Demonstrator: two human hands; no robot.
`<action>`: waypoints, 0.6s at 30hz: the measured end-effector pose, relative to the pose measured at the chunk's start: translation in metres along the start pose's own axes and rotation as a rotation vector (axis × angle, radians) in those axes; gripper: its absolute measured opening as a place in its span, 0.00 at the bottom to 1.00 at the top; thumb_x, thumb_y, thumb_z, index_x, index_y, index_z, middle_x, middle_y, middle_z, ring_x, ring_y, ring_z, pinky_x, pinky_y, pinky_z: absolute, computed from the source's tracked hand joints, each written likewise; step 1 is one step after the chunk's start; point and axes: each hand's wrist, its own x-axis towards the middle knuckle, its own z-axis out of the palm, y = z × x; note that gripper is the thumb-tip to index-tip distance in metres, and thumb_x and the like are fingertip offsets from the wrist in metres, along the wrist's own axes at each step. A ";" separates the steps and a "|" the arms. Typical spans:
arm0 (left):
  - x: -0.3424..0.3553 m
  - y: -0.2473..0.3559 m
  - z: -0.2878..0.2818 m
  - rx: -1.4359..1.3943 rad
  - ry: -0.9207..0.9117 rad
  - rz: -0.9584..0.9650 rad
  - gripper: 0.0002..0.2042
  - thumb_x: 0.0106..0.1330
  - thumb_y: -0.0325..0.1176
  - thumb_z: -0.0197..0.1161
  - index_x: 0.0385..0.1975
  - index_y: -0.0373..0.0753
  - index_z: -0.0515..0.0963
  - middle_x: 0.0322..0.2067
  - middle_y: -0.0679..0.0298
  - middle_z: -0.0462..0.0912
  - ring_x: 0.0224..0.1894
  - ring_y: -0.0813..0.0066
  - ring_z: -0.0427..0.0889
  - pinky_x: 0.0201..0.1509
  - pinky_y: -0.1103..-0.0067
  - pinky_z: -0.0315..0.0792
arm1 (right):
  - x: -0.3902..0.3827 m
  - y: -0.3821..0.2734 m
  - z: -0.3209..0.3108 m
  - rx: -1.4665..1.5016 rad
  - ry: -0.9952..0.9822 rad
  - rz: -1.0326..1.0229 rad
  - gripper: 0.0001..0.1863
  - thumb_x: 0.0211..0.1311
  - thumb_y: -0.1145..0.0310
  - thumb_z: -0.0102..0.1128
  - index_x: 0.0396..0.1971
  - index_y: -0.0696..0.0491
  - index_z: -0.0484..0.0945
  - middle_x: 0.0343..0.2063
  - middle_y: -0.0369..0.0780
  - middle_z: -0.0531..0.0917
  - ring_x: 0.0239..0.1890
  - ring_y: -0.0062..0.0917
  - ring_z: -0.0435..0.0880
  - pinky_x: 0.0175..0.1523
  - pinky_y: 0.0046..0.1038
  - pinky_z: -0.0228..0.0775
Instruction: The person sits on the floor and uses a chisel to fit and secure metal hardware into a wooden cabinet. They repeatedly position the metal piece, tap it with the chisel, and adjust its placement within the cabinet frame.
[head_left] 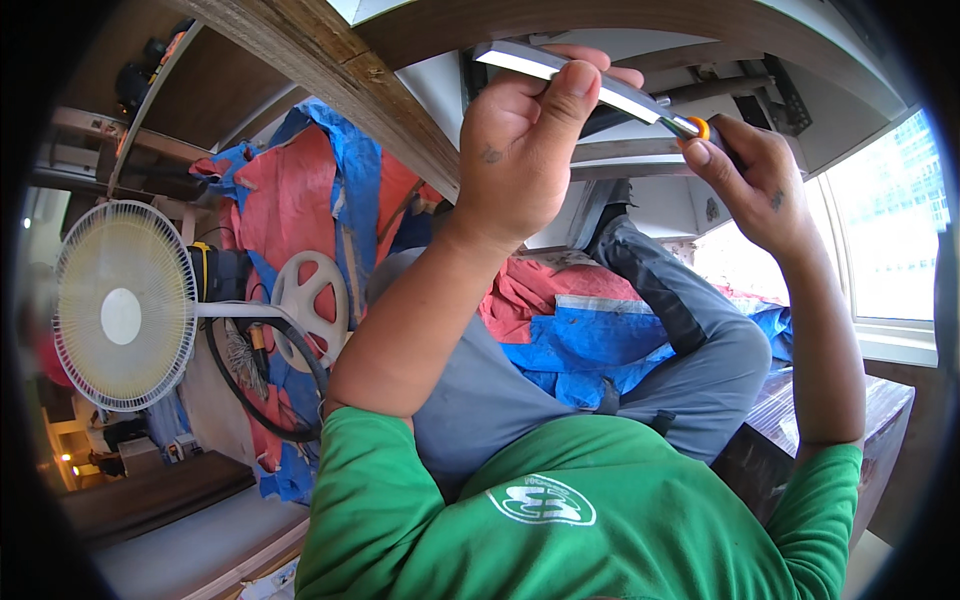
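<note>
In front of me, raised at the height of a wooden frame, is a chisel (622, 98) with a long, flat, shiny metal blade and an orange collar at its handle. The blade slants, its free end up to the left. My left hand (525, 150) grips the blade, thumb along its near face and fingers behind. My right hand (750, 175) is closed round the handle, mostly hiding it, with the thumb near the orange collar. Behind the hands is the underside of a cabinet-like structure (690, 40) with curved brown edges.
A wooden beam (330, 80) runs diagonally at upper left. A white standing fan (122, 305) is on the left, beside a pale reel (312, 300) and black hose. Red and blue tarpaulin (590, 335) lies under my bent legs. A wrapped box (800, 430) and a bright window are at right.
</note>
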 end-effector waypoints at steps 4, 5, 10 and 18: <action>0.001 0.000 0.003 0.039 -0.026 0.005 0.18 0.80 0.42 0.52 0.52 0.31 0.76 0.47 0.45 0.86 0.49 0.67 0.86 0.59 0.74 0.76 | -0.001 -0.002 0.000 0.078 0.061 0.026 0.33 0.66 0.38 0.63 0.24 0.58 0.79 0.13 0.34 0.68 0.18 0.19 0.65 0.25 0.29 0.54; 0.001 0.000 0.003 0.007 0.005 -0.005 0.18 0.80 0.42 0.52 0.52 0.31 0.76 0.47 0.45 0.86 0.49 0.67 0.86 0.59 0.74 0.76 | 0.000 -0.003 0.000 0.061 0.043 0.005 0.32 0.66 0.38 0.63 0.24 0.58 0.79 0.13 0.35 0.68 0.18 0.19 0.65 0.25 0.29 0.54; 0.000 0.003 -0.001 -0.045 0.022 -0.011 0.18 0.80 0.43 0.53 0.52 0.32 0.76 0.47 0.44 0.86 0.48 0.67 0.86 0.58 0.74 0.77 | 0.004 -0.005 -0.003 -0.033 -0.001 0.004 0.32 0.66 0.38 0.62 0.23 0.58 0.79 0.14 0.35 0.69 0.19 0.18 0.66 0.25 0.28 0.54; -0.002 0.003 -0.003 -0.071 0.053 -0.058 0.17 0.80 0.43 0.54 0.51 0.33 0.76 0.46 0.46 0.87 0.48 0.68 0.86 0.58 0.74 0.77 | 0.005 -0.004 0.000 0.025 0.004 0.019 0.33 0.67 0.38 0.62 0.22 0.58 0.79 0.14 0.36 0.71 0.18 0.20 0.68 0.25 0.29 0.56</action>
